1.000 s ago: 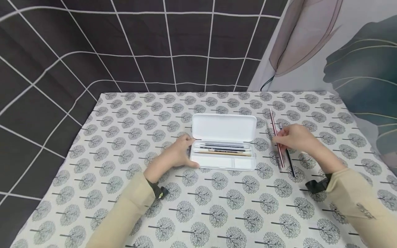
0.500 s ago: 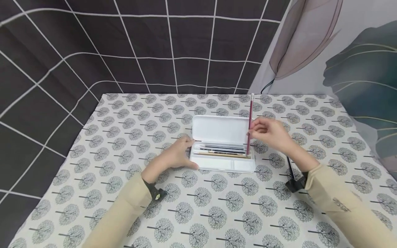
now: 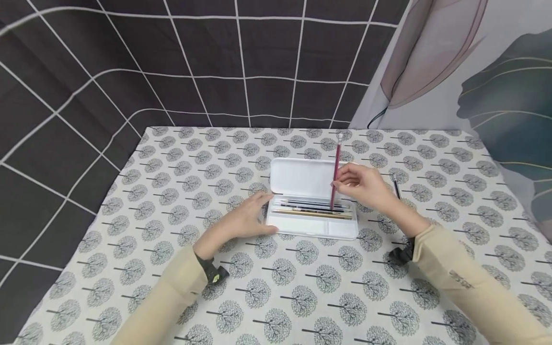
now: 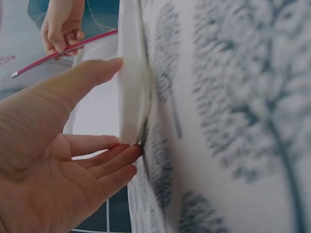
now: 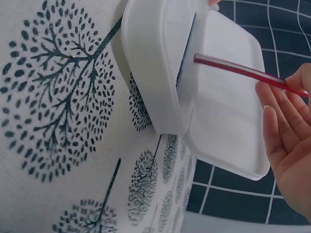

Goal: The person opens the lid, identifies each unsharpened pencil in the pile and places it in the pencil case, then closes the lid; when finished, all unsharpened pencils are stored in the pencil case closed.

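Observation:
My right hand [image 3: 364, 184] pinches a dark red pencil [image 3: 335, 167] near its middle. The pencil stands nearly upright, silver-and-white end at the top, its lower end over the pencils in the case. That lower end shows as a flat red tip [image 5: 199, 58] in the right wrist view. A white pencil case [image 3: 297, 226] lies with its lid [image 3: 297, 177] tipped back. Several slim pencils [image 3: 302, 211], dark, white and gold, lie along its rear compartment. At its left end, my left hand [image 3: 246, 218] holds the case between thumb and fingers, thumb at the front corner.
A black pencil [image 3: 396, 187] lies on the tree-print tablecloth [image 3: 336, 302], partly hidden behind the right forearm. Beyond the table's back edge hangs a dark grid-patterned curtain [image 3: 207, 57], with a leaf-print curtain [image 3: 509, 91] at the right.
My right hand has picked the red pencil up from the cloth, carried it left over the case and turned it upright. The left hand stays at the case; the black pencil stays on the cloth.

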### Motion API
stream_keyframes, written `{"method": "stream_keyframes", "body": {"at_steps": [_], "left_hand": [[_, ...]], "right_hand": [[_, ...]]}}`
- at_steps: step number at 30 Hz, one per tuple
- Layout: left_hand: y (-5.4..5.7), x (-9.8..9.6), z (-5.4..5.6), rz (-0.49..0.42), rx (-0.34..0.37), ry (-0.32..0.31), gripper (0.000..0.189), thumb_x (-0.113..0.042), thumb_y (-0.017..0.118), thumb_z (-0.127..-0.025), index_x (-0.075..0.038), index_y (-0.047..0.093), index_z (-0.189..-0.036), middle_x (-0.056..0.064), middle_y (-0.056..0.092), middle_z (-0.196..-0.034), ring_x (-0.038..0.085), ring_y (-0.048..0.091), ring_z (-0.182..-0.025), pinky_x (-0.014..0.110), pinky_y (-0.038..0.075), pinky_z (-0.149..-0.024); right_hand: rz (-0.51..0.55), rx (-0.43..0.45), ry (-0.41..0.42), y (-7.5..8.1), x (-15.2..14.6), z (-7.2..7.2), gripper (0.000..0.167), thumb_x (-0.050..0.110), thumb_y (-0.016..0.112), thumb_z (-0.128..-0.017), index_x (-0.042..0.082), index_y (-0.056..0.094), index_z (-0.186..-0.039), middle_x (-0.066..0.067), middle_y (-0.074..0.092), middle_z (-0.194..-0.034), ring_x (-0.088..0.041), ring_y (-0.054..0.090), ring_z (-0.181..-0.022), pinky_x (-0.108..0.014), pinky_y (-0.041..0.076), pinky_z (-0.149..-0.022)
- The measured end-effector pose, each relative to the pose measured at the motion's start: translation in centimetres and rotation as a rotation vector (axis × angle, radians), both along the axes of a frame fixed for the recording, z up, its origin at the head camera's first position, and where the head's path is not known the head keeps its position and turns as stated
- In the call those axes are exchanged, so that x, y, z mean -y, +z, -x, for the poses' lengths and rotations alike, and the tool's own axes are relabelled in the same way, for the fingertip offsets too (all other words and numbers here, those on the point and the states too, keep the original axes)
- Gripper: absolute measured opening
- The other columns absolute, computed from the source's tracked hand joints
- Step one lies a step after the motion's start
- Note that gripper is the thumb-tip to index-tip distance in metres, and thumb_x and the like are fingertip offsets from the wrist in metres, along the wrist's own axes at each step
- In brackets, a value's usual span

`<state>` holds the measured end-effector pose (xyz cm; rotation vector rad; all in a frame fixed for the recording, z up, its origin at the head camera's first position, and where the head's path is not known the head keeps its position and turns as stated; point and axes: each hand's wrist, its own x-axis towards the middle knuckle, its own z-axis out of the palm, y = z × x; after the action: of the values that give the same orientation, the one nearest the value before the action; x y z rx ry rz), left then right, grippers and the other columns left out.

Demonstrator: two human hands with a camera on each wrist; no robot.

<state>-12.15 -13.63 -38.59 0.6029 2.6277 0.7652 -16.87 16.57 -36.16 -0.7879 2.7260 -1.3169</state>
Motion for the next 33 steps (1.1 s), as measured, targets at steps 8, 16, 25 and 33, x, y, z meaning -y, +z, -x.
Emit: {"method": "stream_keyframes", "body": {"at_steps": [8,16,25,33], "left_hand": [[0.2,-0.2,0.6,-0.021,0.025,0.016,0.086,-0.028,0.083,-0.066,0.000,0.041,-0.136,0.014,0.050,-0.128,0.027,0.048,-0.117,0.044,0.039,-0.103],[0.5,-0.7,0.9,-0.006,0.016,-0.002,0.090,-0.022,0.086,-0.060,-0.001,0.042,-0.136,0.012,0.051,-0.121,0.024,0.049,-0.110,0.040,0.042,-0.101],[0.6,-0.7,0.8,0.031,0.009,0.005,0.095,-0.025,0.086,-0.061,-0.007,0.040,-0.141,0.007,0.049,-0.110,0.018,0.049,-0.095,0.034,0.048,-0.090],[0.6,-0.8,0.9,0.070,-0.013,0.011,0.099,-0.033,0.086,-0.061,-0.003,0.038,-0.142,0.009,0.049,-0.115,0.019,0.049,-0.101,0.035,0.046,-0.094]], "right_hand": [[-0.276,-0.113,0.158,-0.6,1.5,-0.1,0.018,0.008,0.071,-0.078,0.009,0.067,-0.096,-0.001,0.070,-0.085,-0.011,0.064,-0.074,-0.026,0.054,-0.063],[-0.473,-0.156,0.239,-2.0,2.1,-0.7,0.014,0.009,0.071,-0.078,0.012,0.072,-0.092,0.001,0.071,-0.085,-0.010,0.064,-0.074,-0.031,0.055,-0.071],[-0.481,-0.161,0.187,-2.1,2.2,-0.9,0.014,0.006,0.072,-0.077,0.009,0.073,-0.091,-0.004,0.072,-0.090,-0.020,0.067,-0.084,-0.037,0.055,-0.079],[-0.454,-0.221,0.184,-1.5,1.8,-1.2,0.014,0.002,0.071,-0.077,0.008,0.073,-0.090,-0.005,0.072,-0.090,-0.022,0.068,-0.084,-0.036,0.056,-0.077]]}}
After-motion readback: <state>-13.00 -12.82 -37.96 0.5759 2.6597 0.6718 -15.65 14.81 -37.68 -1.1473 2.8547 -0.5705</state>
